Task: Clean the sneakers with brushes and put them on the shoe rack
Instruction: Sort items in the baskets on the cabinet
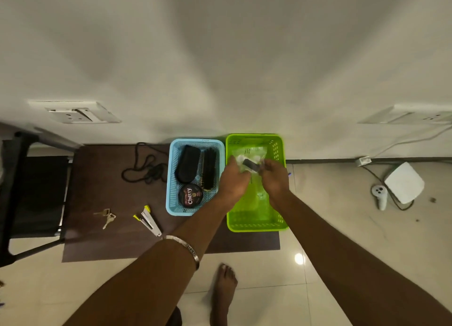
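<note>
Holding a clear plastic packet (249, 158) over the green basket (255, 224), both hands' fingers pinch it. It could slip or rip if pulled hard. The brushes (209, 169) wait in the blue basket (171, 198); no sneakers show.

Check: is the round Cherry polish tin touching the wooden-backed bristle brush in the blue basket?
Cannot tell. In the head view the polish tin and brush sit close, with no plain gap or contact visible.

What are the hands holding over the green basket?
Both the left hand and right hand grip a clear plastic packet with a small dark item inside, near its lower edge.
</note>
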